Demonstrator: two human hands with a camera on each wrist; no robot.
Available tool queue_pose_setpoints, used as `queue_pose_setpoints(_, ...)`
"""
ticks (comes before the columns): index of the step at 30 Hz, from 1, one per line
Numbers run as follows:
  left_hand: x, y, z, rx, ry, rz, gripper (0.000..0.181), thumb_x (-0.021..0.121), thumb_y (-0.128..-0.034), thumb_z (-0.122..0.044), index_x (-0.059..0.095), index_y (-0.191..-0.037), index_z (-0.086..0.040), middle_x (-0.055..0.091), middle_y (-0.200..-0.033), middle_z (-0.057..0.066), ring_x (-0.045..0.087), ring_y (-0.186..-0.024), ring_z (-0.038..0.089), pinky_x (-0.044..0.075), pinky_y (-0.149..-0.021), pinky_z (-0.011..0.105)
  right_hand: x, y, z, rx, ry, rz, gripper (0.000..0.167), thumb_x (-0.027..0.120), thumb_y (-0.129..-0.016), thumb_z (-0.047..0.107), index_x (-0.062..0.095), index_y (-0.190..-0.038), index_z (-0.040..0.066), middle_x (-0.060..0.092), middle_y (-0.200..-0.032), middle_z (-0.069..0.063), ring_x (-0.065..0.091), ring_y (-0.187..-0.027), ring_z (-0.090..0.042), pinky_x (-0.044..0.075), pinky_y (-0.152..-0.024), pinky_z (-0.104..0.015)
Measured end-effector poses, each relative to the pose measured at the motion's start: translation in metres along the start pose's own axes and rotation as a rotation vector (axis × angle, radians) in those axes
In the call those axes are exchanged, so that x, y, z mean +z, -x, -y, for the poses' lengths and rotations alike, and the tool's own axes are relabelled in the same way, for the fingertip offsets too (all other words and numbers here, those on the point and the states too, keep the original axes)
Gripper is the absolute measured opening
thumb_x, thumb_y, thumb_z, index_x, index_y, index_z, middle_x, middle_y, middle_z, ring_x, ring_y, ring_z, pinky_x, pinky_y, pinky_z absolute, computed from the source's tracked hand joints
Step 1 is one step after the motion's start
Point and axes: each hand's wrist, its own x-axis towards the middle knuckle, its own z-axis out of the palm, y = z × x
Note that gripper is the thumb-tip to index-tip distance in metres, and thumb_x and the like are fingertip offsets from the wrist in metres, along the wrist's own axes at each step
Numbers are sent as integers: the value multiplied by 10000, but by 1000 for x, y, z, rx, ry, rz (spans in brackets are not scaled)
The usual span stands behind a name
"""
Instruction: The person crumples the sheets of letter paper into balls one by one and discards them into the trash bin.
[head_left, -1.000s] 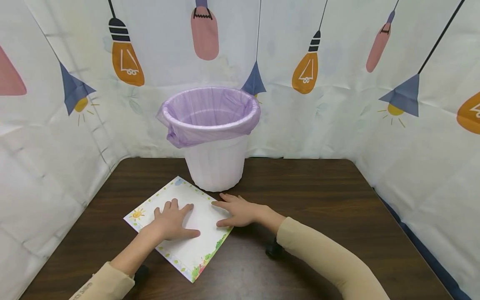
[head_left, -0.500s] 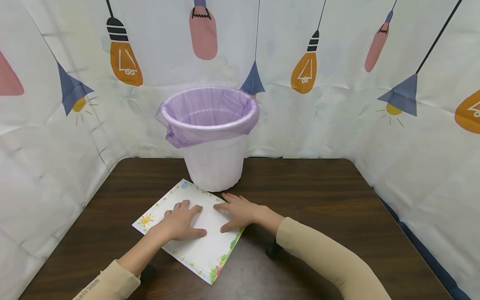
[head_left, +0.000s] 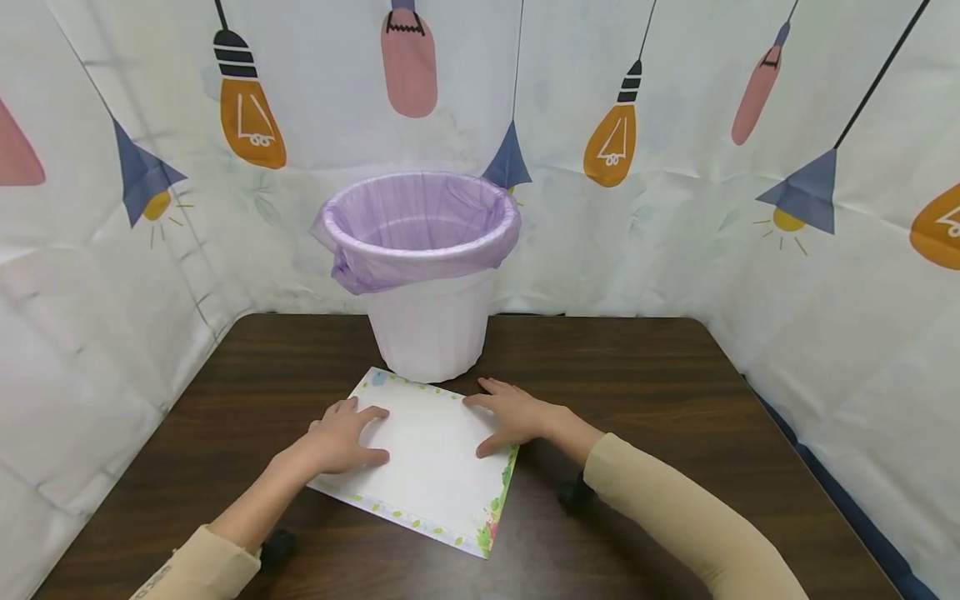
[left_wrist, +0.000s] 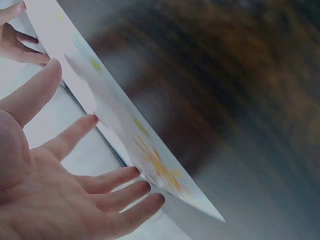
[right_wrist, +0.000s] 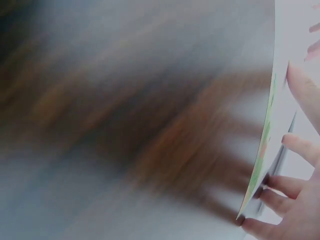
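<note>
A white sheet of paper (head_left: 435, 458) with a printed border of leaves and flowers lies flat on the table in the head view. My left hand (head_left: 341, 437) rests on its left side, fingers spread, covering that corner. On the sheet's right edge is my right hand (head_left: 517, 417), thumb and fingers spread apart and touching the paper. In the left wrist view, the fingertips (left_wrist: 132, 172) touch the paper near its orange sun print (left_wrist: 160, 167). The right wrist view shows the right fingers (right_wrist: 287, 186) at the paper's edge with the green print.
A white bin (head_left: 431, 329) lined with a purple plastic bag (head_left: 427, 267) stands right behind the sheet, near the table's back. The dark wooden table (head_left: 637, 383) is enclosed by a printed cloth curtain (head_left: 690, 217).
The sheet has slid to the right and turned counterclockwise, so its lower edge lies flatter. My right hand has shifted right with it; my left hand moved right, then back left.
</note>
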Motion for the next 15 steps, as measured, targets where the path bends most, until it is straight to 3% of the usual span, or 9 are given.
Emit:
queue_pose_setpoints(10, 0, 5, -1, 72, 24, 49, 687, 910, -766, -349, 663, -1374, -146, 306, -1529, 387, 227, -1409, 608, 282, -960, 835, -12, 20, -21, 141, -43, -45, 932, 845, -844, 476, 401, -1578, 110, 184, -1672, -193, 183, -1529, -374, 306, -1166, -544)
queue_pose_setpoints(15, 0, 8, -5, 129, 67, 102, 741, 947, -717, -273, 657, -1390, -159, 256, -1573, 351, 183, -1443, 570, 230, -975, 849, -18, 29, -30, 218, -28, -99, 901, 866, -825, 463, 466, -1529, 68, 337, -1576, -206, 326, -1441, -386, 411, -1084, -537)
